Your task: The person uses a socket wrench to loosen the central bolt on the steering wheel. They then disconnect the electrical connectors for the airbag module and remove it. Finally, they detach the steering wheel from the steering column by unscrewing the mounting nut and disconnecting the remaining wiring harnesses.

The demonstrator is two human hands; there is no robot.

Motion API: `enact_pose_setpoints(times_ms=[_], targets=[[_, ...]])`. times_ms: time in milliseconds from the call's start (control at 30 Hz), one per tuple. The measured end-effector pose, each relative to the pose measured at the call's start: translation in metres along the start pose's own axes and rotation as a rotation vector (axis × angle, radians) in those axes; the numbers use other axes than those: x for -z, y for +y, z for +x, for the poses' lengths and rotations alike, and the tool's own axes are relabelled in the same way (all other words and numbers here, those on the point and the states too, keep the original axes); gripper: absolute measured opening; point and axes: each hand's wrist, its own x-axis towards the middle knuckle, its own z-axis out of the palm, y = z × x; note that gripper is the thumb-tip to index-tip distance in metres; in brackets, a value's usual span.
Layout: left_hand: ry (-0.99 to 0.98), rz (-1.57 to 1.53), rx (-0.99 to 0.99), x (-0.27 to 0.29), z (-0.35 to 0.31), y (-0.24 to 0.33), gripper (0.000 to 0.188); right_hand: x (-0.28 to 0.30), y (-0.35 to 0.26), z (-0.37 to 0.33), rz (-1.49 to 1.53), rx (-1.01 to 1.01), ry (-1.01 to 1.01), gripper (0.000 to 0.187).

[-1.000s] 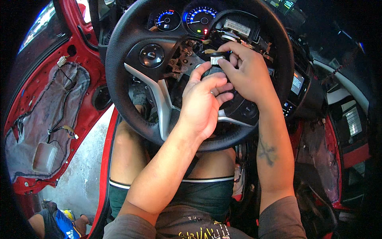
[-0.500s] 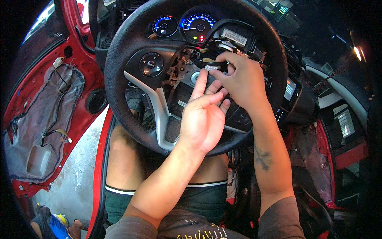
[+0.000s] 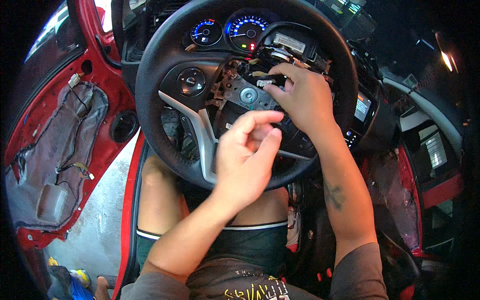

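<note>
My right hand (image 3: pixel 302 95) is closed, its thumb and fingers pinching a small white wire connector (image 3: pixel 265 83) at the exposed middle of the steering wheel (image 3: pixel 149 65). Lower and to the left, my left hand (image 3: pixel 245 160) hovers over the wheel's lower part, thumb and forefinger apart, nothing visible in it. Its other fingers are curled and partly hidden. Between the hands, the metal hub plate and its round centre bolt (image 3: pixel 248 95) lie bare. A black module with a white label (image 3: pixel 290 43) sits tilted at the wheel's upper right, wires beneath it.
Behind the wheel, the dashboard gauges (image 3: pixel 247 32) are lit. A screen (image 3: pixel 362 107) glows at the right. On the left, the red car door (image 3: pixel 112 95) stands open with its trim off and wiring loose. Part of another person (image 3: pixel 75 282) shows at the lower left.
My left hand has drawn down and away from the connector and turned over, its fingers curling. My right hand keeps its pinch on the connector.
</note>
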Motion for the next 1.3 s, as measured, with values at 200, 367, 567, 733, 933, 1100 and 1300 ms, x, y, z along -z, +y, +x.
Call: enact_pose_setpoints(times_ms=[200, 367, 567, 733, 933, 1100, 1300], targets=[[-0.082, 0.914, -0.513, 0.061, 0.001, 0.068, 0.011, 0.003, 0.009, -0.026, 0.374, 0.01, 0.191, 0.038], [-0.157, 1.491, -1.001, 0.038, 0.058, 0.097, 0.02, 0.009, 0.018, -0.037, 0.292, 0.017, 0.191, 0.02], [-0.392, 1.941, -0.677, 0.005, 0.106, 0.082, 0.023, 0.01, 0.008, -0.035, 0.074, 0.014, 0.064, 0.035], [-0.329, 1.895, -0.802, 0.006, 0.111, 0.063, 0.025, 0.006, 0.017, -0.043, 0.297, 0.058, 0.167, 0.022], [-0.275, 1.851, -0.743, 0.0, 0.107, 0.06, 0.026, 0.006, 0.035, -0.032, 0.882, -0.104, 0.144, 0.021], [-0.218, 1.878, -0.733, 0.002, 0.106, 0.057, 0.03, 0.001, 0.035, -0.021, 1.036, -0.013, 0.084, 0.042], [-0.278, 1.881, -0.676, -0.003, 0.117, 0.06, 0.026, -0.004, 0.03, -0.003, 1.101, 0.152, 0.078, 0.052]])
